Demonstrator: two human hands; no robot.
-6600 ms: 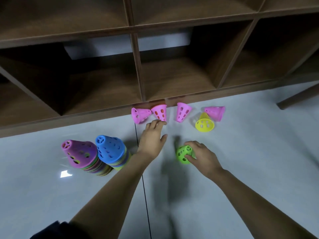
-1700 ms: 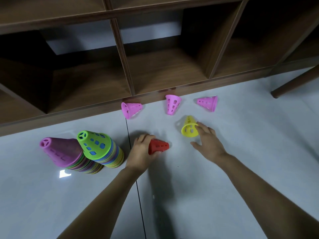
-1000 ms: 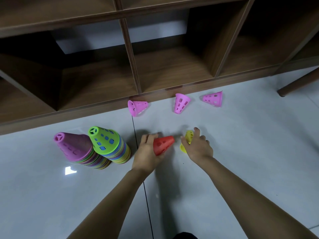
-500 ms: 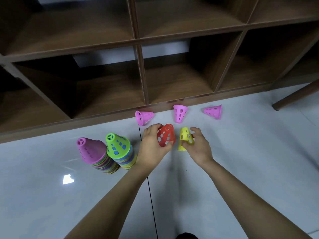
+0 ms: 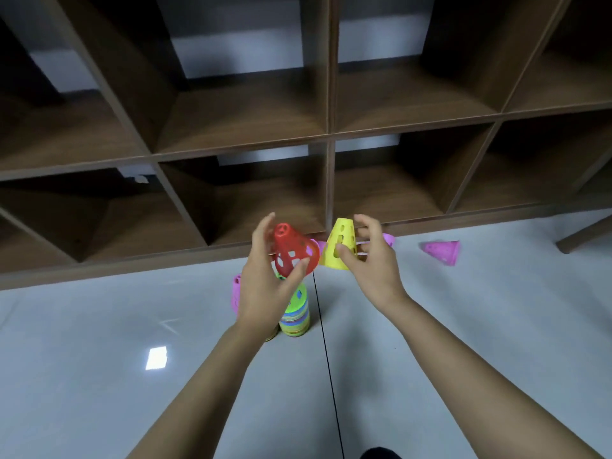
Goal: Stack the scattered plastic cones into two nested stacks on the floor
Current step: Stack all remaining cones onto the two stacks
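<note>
A red cone (image 5: 293, 251) is gripped in the left hand (image 5: 270, 289), with the thumb at its near rim and the fingers behind it. It is held in the air, tilted so that its narrow top points up and to the left. A yellow cone (image 5: 341, 243) is pinched upright in the right hand (image 5: 376, 270), just beside the red one; whether the two rims touch cannot be told. Both are held above the floor (image 5: 463, 326), over a green-topped stack (image 5: 296, 314) that stands just beside the dark seam (image 5: 326, 359) in the floor. A pink-topped stack (image 5: 236, 291) is largely hidden behind the left hand. A loose pink cone (image 5: 442, 252) lies on its side near the floor's far edge, towards the right. Part of another pink cone (image 5: 388, 239) is seen behind the right hand, at the foot of the wooden shelf unit (image 5: 231, 127). It is judged that the red cone, if lowered at this tilt, could catch on the green top instead of seating over it, and the tall stack could be pushed over. The hidden stack could also be brushed by the left wrist, since it cannot be watched from here. The perforated plastic could slip from a light fingertip hold. No brand, label or writing can be read on anything.
</note>
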